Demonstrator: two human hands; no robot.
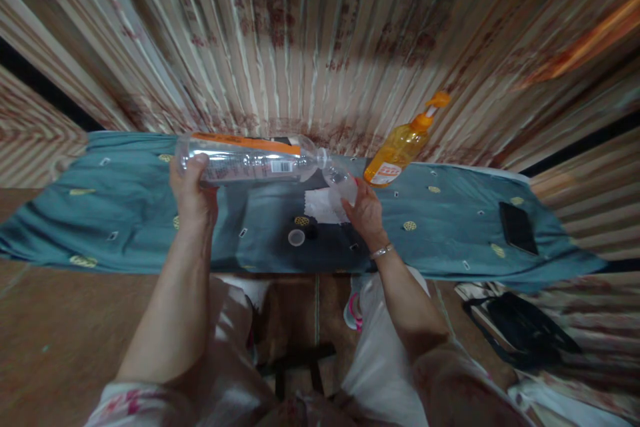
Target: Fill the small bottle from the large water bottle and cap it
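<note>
Grip of the left hand (193, 197) is clenched round the bottom end of a clear plastic bottle (250, 159), held on its side above the cloth-covered tabletop (125, 213) with its open mouth pointing right. The right hand (367, 213) grasps what looks like a small clear cup (343, 183) just at that mouth. Below them lie a cap (296, 237) and a paper napkin (320, 205), with an orange pump bottle (400, 150) just behind.

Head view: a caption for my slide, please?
Left hand tips a clear bottle toward a clear container in the right hand, above a teal cloth.
</note>
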